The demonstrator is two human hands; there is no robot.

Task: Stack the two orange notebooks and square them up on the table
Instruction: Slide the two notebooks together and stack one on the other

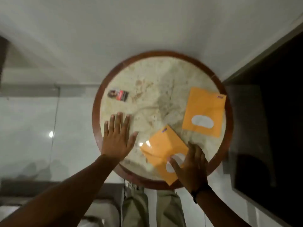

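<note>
On the round desk (161,76) the right hand (191,166) presses its spread fingers (173,163) on the near orange notebook (164,149) at lower centre — the far orange notebook (204,110) lies apart at the right — while the left hand (117,140) rests flat, fingers released.

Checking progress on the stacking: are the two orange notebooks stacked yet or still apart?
Still apart. The near notebook lies under the right hand; the far notebook lies separately, with bare table between them.

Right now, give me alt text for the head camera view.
Two orange notebooks lie apart on a round table: the right hand rests on the near notebook, the far notebook untouched. The left hand lies flat, near a small card.
</note>
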